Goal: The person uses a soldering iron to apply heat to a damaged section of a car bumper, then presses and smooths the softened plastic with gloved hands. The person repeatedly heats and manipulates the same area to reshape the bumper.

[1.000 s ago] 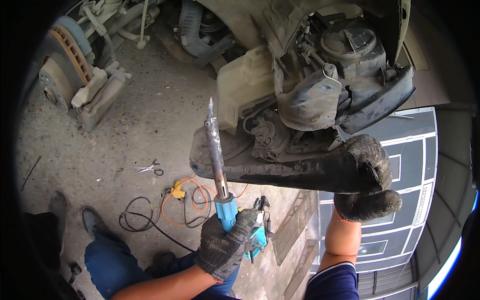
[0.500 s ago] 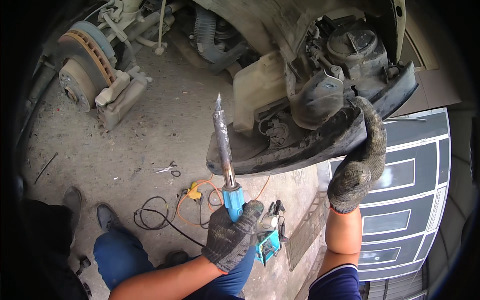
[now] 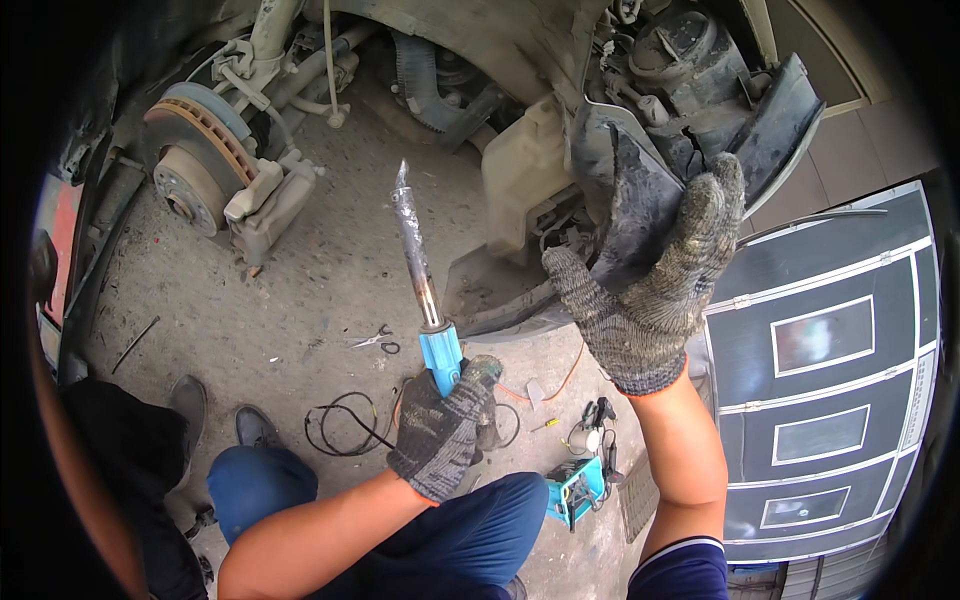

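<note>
My left hand [image 3: 445,425], in a dark knit glove, is closed around the blue handle of a hot-air welding gun [image 3: 420,270]. Its long metal barrel points up and away, ending in a narrow, bent tip. My gloved right hand [image 3: 655,290] has its fingers stretched upward and its thumb spread to the left. It lies over a torn black plastic panel [image 3: 640,190] at the car's front corner; whether the palm presses on it cannot be seen. Behind stand a dusty headlight housing [image 3: 680,45] and a pale plastic tank [image 3: 522,165].
A bare brake disc with caliper [image 3: 205,150] hangs at upper left. Scissors [image 3: 375,340], a black cable [image 3: 340,425] and a teal box [image 3: 577,490] lie on the concrete. Another person's shoe [image 3: 188,405] is at left. A dark panelled door [image 3: 820,400] stands at right.
My right hand has gone from wrapped over the panel's edge to spread fingers, further left. The welding gun has shifted slightly left and up. The view has turned somewhat.
</note>
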Action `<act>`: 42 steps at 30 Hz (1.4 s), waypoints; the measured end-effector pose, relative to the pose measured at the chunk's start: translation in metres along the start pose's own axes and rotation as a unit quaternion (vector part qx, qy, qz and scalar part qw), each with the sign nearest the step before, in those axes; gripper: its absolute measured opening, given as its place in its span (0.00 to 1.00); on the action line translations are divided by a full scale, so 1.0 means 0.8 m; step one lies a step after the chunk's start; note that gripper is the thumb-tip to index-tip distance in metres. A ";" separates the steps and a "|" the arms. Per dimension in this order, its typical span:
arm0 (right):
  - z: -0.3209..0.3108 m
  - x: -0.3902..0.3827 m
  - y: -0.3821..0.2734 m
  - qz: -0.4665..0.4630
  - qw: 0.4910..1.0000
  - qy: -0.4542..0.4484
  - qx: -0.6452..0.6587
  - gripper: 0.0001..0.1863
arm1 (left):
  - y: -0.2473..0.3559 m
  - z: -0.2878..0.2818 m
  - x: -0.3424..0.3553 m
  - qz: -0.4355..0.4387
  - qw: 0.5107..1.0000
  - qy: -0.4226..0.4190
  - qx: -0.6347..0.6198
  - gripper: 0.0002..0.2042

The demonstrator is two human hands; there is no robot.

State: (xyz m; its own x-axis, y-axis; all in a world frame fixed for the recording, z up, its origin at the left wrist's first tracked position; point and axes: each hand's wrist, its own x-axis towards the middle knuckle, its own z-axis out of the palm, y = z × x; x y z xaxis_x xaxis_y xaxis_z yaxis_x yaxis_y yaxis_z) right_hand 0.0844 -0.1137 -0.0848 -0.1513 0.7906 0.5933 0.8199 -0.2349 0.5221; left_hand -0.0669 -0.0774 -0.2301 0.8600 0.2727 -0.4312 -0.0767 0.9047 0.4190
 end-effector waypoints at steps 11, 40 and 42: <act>0.043 -0.114 -0.036 0.164 0.982 0.071 0.060 0.47 | -0.012 -0.006 0.018 0.024 0.999 0.029 -0.038 0.09; -0.125 -0.431 -0.233 0.661 0.579 -0.055 0.473 0.11 | -0.243 -0.037 -0.050 0.323 0.596 -0.162 0.717 0.33; -0.106 -0.493 -0.233 0.710 0.578 -0.007 0.403 0.09 | -0.205 -0.019 -0.048 0.410 0.531 -0.128 0.730 0.38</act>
State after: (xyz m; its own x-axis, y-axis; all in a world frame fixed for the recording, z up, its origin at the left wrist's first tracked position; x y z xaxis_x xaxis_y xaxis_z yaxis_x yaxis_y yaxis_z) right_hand -0.0557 -0.4294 -0.3643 0.9894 0.1303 0.0644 0.1032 -0.3178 -0.9425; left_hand -0.0953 -0.2312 -0.2945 0.8945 0.1556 0.4192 -0.1667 -0.7539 0.6355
